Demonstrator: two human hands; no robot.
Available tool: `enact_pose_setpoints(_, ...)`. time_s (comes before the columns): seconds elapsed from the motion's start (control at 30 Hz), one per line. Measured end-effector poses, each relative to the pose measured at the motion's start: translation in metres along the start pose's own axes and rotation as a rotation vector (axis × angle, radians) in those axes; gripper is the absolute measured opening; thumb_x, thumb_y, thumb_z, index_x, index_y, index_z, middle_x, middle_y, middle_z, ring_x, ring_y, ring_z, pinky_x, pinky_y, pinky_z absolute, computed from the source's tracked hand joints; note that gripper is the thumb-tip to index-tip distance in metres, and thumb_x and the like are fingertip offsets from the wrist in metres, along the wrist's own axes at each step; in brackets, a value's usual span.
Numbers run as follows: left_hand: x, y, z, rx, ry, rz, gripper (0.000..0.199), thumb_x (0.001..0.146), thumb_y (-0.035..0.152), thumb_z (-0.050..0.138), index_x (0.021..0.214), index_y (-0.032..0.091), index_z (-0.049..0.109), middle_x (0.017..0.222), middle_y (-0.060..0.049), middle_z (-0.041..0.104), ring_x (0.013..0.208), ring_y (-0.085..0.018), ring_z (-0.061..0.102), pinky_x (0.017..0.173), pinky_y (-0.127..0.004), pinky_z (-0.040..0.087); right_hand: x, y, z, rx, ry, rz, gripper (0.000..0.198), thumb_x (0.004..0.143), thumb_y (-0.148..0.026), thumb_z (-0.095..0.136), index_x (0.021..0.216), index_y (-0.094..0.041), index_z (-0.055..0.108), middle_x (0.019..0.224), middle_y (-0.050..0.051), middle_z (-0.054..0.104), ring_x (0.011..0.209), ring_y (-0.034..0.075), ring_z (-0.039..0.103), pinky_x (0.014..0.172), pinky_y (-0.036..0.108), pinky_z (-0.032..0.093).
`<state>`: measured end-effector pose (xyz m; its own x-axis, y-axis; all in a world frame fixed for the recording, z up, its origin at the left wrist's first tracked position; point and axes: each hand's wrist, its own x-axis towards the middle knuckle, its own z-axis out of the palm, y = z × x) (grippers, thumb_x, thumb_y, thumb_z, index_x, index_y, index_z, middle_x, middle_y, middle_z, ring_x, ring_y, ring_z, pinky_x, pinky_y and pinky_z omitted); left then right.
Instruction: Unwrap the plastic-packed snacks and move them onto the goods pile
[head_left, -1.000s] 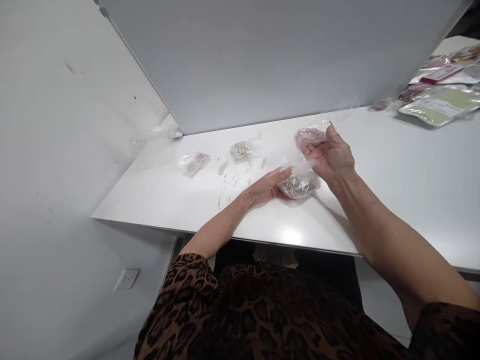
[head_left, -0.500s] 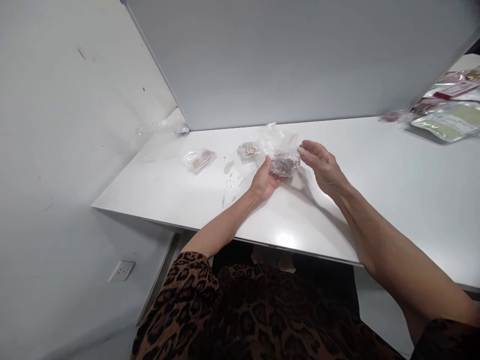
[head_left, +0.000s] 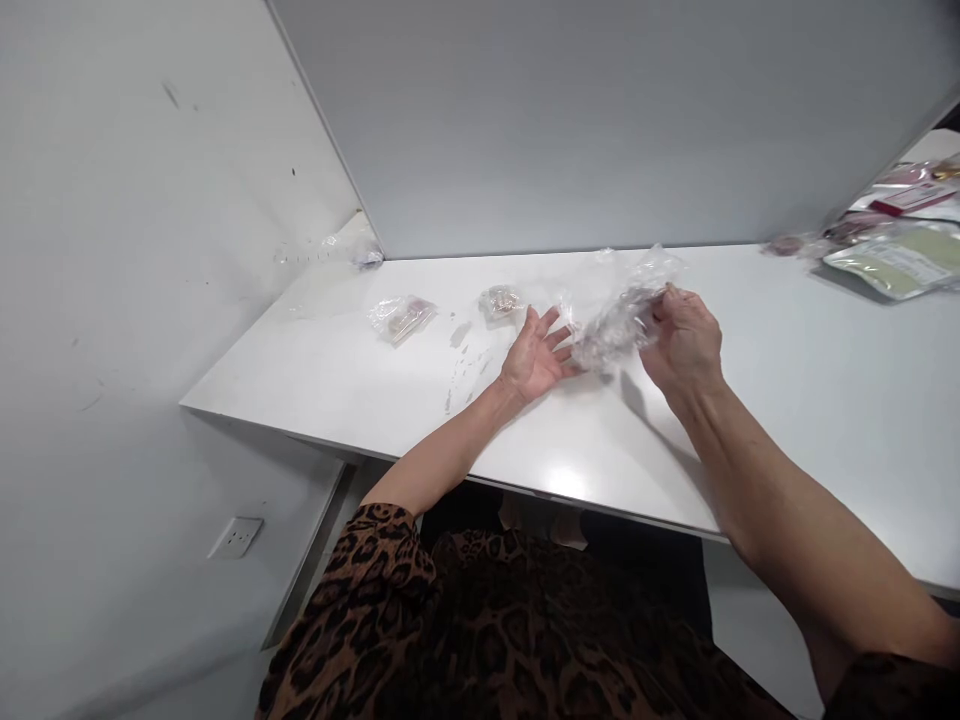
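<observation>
Two hands over the desk (head_left: 787, 400), one crumpled clear plastic bag (head_left: 619, 312) between them. Right hand (head_left: 684, 342) pinched shut on the bag's upper right end, holding it up just off the desk top. Left hand (head_left: 536, 355) spread wide, palm up, fingertips right at the bag's lower left end, maybe touching, hard to tell through the plastic. Bag sits roughly mid-desk, nearer the back edge than the front. Long axis slanted: low end toward the left palm, high end toward the right hand and the back right. Something dark and lumpy inside, too blurry to name.

Counting the rest: two small filled clear packets lying flat toward the back left of the desk, one with pinkish contents (head_left: 403, 317), one with brownish contents (head_left: 502, 300) just left of the open palm. One more wad of clear plastic (head_left: 352, 246) jammed in the far left back corner against the wall. A few small scraps or smears (head_left: 463, 355) on the desk top below the brownish packet. Heap of flat pouches (head_left: 896, 225) at the far right back edge, count unclear since they overlap and run out of view; one greenish, one with a red label.

Nothing between the hands and the bag. Grey panel (head_left: 600, 120) standing along the back edge. Wall socket (head_left: 235, 537) low on the left wall, under the desk's left edge.
</observation>
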<state>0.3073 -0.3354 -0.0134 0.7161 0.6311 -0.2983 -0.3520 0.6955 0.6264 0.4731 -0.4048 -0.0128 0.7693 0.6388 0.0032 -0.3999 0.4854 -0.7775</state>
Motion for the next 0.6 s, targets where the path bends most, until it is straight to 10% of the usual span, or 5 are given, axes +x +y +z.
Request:
enact_pose_setpoints(0.3, -0.006, -0.023, 0.007, 0.34, -0.279, -0.05, 0.035, 0.078, 0.034, 0.092, 0.105, 0.018, 0.078, 0.106, -0.01, 0.078, 0.112, -0.024, 0.07, 0.114, -0.046, 0.048, 0.0, 0.021, -0.001, -0.07, 0.054, -0.038, 0.026, 0.094, -0.026, 0.071, 0.082, -0.024, 0.048, 0.071, -0.007, 0.058, 0.064, 0.011, 0.061, 0.052, 0.02, 0.051)
enact_pose_setpoints(0.6, -0.005, -0.024, 0.01, 0.295, -0.019, 0.116, 0.016, 0.102, 0.028, 0.062, 0.111, 0.026, 0.075, 0.109, -0.007, 0.076, 0.117, -0.024, 0.07, 0.111, -0.045, 0.05, -0.017, 0.008, 0.002, -0.364, -0.318, -0.029, 0.054, 0.077, -0.071, 0.082, 0.106, -0.032, 0.059, 0.117, 0.003, 0.069, 0.112, 0.026, 0.069, 0.083, 0.04, 0.063)
